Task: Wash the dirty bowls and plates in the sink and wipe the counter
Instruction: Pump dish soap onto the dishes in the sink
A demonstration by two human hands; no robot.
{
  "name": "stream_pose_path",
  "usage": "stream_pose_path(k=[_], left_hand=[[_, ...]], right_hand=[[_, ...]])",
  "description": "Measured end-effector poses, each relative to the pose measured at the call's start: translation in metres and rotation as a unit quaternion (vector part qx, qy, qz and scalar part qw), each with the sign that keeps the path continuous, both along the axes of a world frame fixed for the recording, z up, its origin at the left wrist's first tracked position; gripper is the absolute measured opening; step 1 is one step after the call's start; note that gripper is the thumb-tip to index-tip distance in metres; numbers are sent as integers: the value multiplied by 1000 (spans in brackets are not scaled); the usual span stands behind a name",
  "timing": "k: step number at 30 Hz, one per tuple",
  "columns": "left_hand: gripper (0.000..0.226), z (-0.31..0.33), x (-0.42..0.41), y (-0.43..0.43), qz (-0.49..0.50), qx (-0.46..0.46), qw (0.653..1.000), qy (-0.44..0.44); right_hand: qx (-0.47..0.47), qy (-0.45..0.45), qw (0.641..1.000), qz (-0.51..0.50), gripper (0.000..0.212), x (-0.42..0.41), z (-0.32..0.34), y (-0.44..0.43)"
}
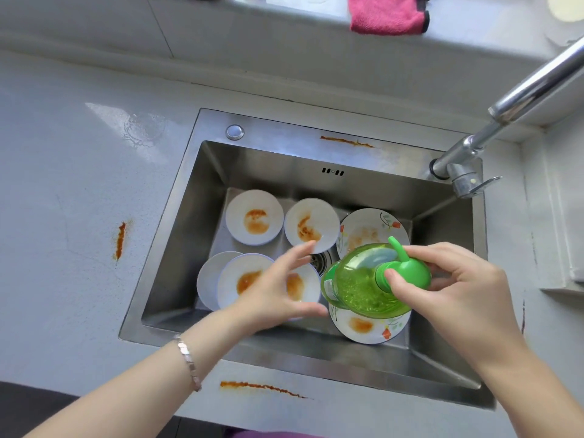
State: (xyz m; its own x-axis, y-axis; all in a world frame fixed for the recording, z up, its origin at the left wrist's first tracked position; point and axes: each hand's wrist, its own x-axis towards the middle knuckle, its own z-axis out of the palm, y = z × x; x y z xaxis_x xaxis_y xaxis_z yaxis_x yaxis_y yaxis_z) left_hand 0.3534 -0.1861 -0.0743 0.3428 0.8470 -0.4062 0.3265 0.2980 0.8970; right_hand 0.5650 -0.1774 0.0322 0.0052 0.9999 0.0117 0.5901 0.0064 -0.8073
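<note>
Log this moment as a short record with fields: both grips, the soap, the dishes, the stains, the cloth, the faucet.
right grip: holds the pump head of the soap bottle
left grip: open, fingers spread, over the white bowls, beside the soap bottle
soap bottle: green, tilted, above the sink
dishes: white bowls and floral plates in the sink, smeared orange
stains: orange streaks on the counter and on the sink rim
cloth: pink cloth on the back ledge
faucet: no water seen running
</note>
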Motion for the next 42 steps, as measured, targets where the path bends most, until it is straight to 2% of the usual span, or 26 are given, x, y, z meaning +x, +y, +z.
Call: stream_pose_path(k=[2, 4, 7, 9, 11, 15, 19, 22, 29, 33, 42], left_hand=[[109, 4, 29, 0, -62, 44, 997, -11], [114, 6, 48, 1, -40, 81, 996, -18], [103, 4, 56, -4, 26, 151, 988, -23], [97, 8, 56, -7, 54, 156, 986, -27], [98, 20, 57, -7, 72, 143, 986, -36], [95, 49, 55, -9, 93, 100, 989, -54], [84, 56, 55, -27, 96, 37, 990, -101], [76, 47, 59, -43, 105, -22, 987, -121], [69, 23, 65, -64, 147, -84, 978, -125], [68, 14, 63, -66, 159, -108, 974, -122], [69, 5, 60, -66, 142, -168, 969, -113]], right_hand=[[0, 19, 1000, -3, 27, -4, 5, -2], [-3, 43, 999, -20, 24, -6, 8, -6], [-13, 78, 996, -42, 27, -7, 11, -10], [-2, 94, 994, -48, 25, -8, 12, -8], [18, 96, 994, -42, 27, -10, 17, 0], [122, -16, 991, 56, 25, -5, 27, 17], [140, -46, 984, 96, 26, -3, 12, 17], [120, -53, 986, 107, 31, -2, -11, 10], [32, 51, 993, 100, 21, -11, -44, 7], [-17, 79, 992, 93, 17, -18, -57, 11], [-57, 12, 995, 80, 16, -19, -79, 8]])
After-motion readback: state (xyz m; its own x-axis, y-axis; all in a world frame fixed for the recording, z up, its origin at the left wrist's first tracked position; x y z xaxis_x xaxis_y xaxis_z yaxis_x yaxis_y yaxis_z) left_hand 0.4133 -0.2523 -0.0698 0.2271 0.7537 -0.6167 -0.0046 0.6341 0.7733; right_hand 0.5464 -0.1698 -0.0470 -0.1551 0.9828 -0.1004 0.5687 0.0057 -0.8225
